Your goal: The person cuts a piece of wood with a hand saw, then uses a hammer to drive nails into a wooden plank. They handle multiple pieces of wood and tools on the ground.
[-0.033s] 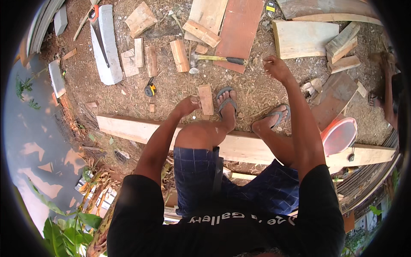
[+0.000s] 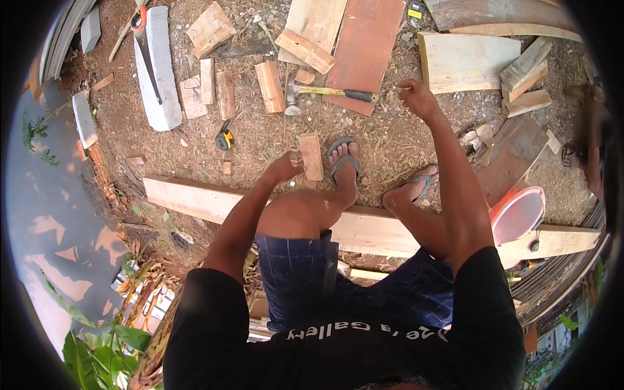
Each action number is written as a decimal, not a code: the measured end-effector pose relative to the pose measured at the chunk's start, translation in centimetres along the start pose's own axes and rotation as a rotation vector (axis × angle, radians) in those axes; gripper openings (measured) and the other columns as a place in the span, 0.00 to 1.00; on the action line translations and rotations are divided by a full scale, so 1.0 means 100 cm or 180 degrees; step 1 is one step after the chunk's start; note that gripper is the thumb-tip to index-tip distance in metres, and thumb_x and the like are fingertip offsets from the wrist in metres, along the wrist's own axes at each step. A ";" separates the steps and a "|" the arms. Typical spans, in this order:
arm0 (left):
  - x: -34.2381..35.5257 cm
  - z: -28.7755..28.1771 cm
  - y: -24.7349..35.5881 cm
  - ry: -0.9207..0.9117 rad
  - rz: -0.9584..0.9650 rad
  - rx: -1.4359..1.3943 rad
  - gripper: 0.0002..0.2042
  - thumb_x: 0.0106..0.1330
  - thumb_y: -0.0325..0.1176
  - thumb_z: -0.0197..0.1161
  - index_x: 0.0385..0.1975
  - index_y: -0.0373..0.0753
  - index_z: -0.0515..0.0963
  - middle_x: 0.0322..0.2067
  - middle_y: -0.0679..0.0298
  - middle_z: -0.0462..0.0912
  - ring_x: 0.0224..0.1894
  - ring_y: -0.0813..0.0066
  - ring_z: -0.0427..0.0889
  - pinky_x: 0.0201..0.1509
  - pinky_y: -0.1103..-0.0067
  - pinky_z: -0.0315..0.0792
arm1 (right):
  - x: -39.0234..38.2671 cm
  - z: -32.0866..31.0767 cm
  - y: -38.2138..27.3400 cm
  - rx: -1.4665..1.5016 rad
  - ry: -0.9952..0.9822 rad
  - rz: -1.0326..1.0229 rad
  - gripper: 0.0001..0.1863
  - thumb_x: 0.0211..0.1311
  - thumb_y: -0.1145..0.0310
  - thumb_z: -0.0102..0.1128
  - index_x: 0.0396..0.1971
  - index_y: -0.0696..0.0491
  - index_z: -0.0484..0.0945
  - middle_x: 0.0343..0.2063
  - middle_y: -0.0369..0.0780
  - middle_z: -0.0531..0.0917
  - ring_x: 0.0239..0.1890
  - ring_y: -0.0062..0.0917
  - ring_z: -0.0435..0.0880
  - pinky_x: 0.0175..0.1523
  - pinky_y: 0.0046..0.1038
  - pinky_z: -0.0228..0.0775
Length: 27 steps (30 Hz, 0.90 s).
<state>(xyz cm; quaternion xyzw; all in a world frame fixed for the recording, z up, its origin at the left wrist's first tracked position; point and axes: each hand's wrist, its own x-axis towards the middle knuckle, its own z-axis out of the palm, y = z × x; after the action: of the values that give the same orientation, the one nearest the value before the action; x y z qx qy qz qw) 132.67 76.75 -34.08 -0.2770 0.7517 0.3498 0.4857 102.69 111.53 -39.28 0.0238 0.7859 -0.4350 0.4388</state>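
Brown, debris-strewn earth [image 2: 195, 153] forms the working ground, with a smooth grey paved surface [image 2: 52, 188] at far left and green broad-leaved plants [image 2: 97, 361] at lower left. A long, pale wooden plank [image 2: 377, 231] crosses beneath the legs of the person, who wears grey thong sandals [image 2: 335, 170].

The left hand [image 2: 284, 168] lies low, at the left edge of a small, light-brown rectangular wooden block [image 2: 312, 156]; this block rests on the earth between that hand and the left foot. The fingers are bent; whether they press on the block or merely adjoin it cannot be told.

The right hand [image 2: 418, 101] is held farther forward with curled fingers, near the butt of a hammer with a yellow-and-black handle [image 2: 325, 90]. Whether its fingertips pinch anything small cannot be told. The hammer's grip overlies a flat red-brown board [image 2: 370, 45].

To the left are a yellow-and-black tape measure [image 2: 225, 138] and an orange-handled handsaw [image 2: 148, 62] lying on a long grey slab [image 2: 166, 97]. A shallow, round orange-rimmed container [image 2: 520, 213] stands at right, near the plank.
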 end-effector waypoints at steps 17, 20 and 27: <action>0.038 -0.012 -0.015 0.1098 0.1339 -0.1818 0.45 0.62 0.37 0.72 0.74 0.34 0.49 0.59 0.45 0.75 0.58 0.60 0.78 0.63 0.65 0.73 | 0.005 0.014 -0.060 -0.0754 0.2390 -0.1987 0.23 0.67 0.57 0.68 0.51 0.59 0.75 0.40 0.49 0.87 0.40 0.33 0.86 0.48 0.35 0.76; 0.004 -0.087 0.042 0.0970 0.1851 -0.1598 0.47 0.63 0.36 0.72 0.76 0.35 0.48 0.58 0.45 0.77 0.57 0.62 0.80 0.61 0.69 0.75 | -0.057 -0.033 -0.071 0.0597 0.1817 -0.2665 0.20 0.70 0.61 0.65 0.53 0.58 0.74 0.44 0.47 0.85 0.45 0.30 0.85 0.50 0.33 0.77; -0.094 -0.153 0.151 0.1547 0.2707 -0.0702 0.53 0.56 0.47 0.77 0.77 0.36 0.49 0.62 0.43 0.74 0.62 0.59 0.77 0.67 0.67 0.70 | -0.166 -0.064 -0.057 0.0771 0.1409 -0.2537 0.22 0.72 0.63 0.61 0.59 0.60 0.78 0.49 0.43 0.85 0.49 0.24 0.81 0.57 0.28 0.73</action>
<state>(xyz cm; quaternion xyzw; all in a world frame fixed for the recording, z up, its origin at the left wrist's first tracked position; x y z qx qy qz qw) 116.57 74.38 -17.23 -0.0693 0.8479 0.5196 0.0789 106.25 118.19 -22.22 -0.1365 0.7521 -0.6425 0.0536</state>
